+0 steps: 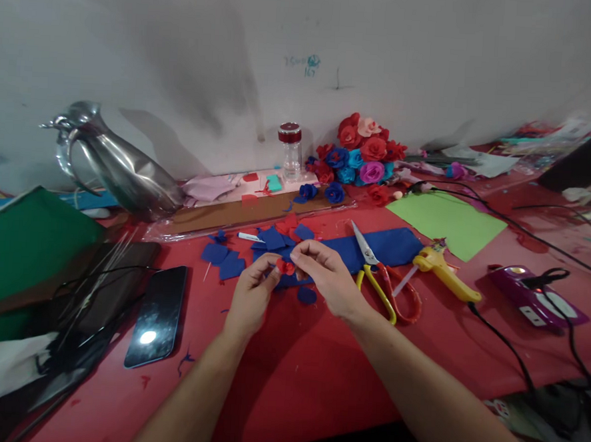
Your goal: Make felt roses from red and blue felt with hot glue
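A small red paper flower (pixel 285 267) is pinched between my two hands above the red table. My left hand (pixel 254 289) grips its left side with thumb and forefinger. From the right, the fingertips of my right hand (pixel 325 274) close on its other edge. Blue paper petals (pixel 231 265) lie loose just beyond and to the left of my hands, with red paper pieces (pixel 290 225) behind them. A folded strip of blue paper (pixel 388 249) stretches away to the right. Scissors (pixel 384 280) with red and yellow handles lie partly open beside my right hand.
A yellow glue gun (pixel 445 273) and a purple power strip (pixel 536 299) with cables are at right. A phone (pixel 157 316) lies left. Behind stand a metal jug (pixel 113 163), a glass jar (pixel 293 155) and heaped paper flowers (pixel 373 149). Green paper (pixel 448 220) lies back right.
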